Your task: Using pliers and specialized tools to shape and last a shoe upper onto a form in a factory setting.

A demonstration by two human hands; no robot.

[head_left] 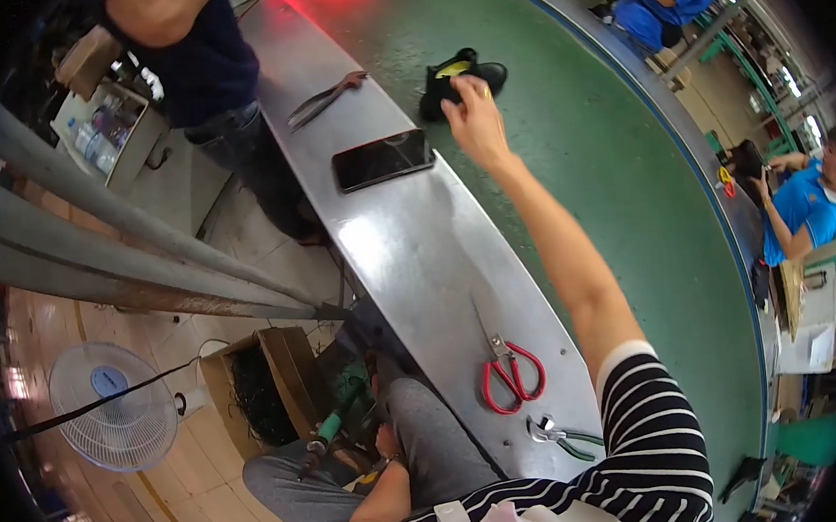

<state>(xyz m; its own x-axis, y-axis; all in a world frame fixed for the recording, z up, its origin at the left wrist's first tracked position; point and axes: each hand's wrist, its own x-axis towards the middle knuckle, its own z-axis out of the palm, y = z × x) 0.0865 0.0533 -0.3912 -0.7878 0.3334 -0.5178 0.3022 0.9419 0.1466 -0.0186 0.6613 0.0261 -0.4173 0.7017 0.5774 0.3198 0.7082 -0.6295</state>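
Observation:
A small black shoe [438, 91] with a yellow lining lies on the green work surface [584, 143]. My right hand [474, 116] reaches far forward to it, thumb and fingers apart at its near side; whether they touch it I cannot make out. Down by my lap is my left hand [389, 442], its fingers mostly hidden. Close to that hand stands a tool with a green grip [329, 426]. On the metal ledge [408, 262] lie red-handled scissors [511, 376], green-handled nippers [566, 437], a black phone [384, 161] and a pair of pincers [327, 100].
A person in dark clothes [196, 73] stands at the far left; two people in blue shirts work across the surface. Metal pipes [126, 243], a white fan [113, 406] and a cardboard box [295, 367] fill the left side.

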